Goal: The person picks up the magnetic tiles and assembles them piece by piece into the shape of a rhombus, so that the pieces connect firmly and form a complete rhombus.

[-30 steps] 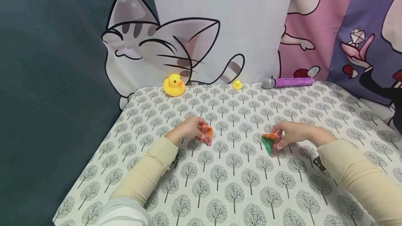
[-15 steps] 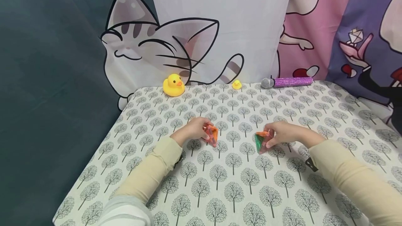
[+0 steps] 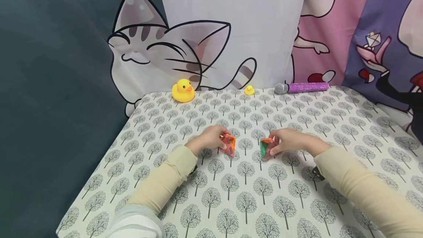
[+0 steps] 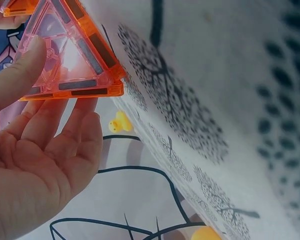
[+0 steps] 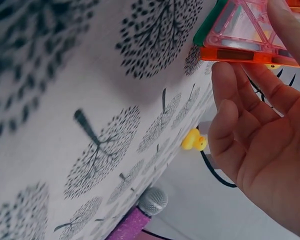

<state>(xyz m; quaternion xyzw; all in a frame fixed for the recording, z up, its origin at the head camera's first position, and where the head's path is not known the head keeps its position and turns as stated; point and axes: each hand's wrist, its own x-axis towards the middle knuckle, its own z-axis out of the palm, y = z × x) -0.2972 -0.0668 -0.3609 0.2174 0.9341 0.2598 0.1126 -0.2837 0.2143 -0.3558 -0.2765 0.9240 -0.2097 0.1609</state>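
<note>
My left hand [image 3: 211, 137] pinches a pyramid of magnetic tiles [image 3: 230, 143] in pink and orange, point down over the middle of the table. In the left wrist view, the thumb lies on a clear pink triangle tile [image 4: 65, 52] edged with dark magnets, and the fingers reach behind an orange one. Facing it from the right, my right hand [image 3: 287, 141] holds a second magnetic tile pyramid [image 3: 263, 149], green, pink and orange. The right wrist view shows its pink face [image 5: 245, 25] under the thumb, with fingers below the orange side. A narrow gap separates the two pyramids.
A big yellow rubber duck [image 3: 183, 91], a small duck [image 3: 249, 90] and a purple glittery microphone [image 3: 302, 87] line the table's far edge. Tree-print cloth [image 3: 246, 194] covers the table. Cartoon curtains [image 3: 264, 17] hang behind it.
Both hands have moved inward with their magnetic tile pyramids, the left one rightward and the right one leftward, so the gap between the pyramids has narrowed. Both grips stay the same.
</note>
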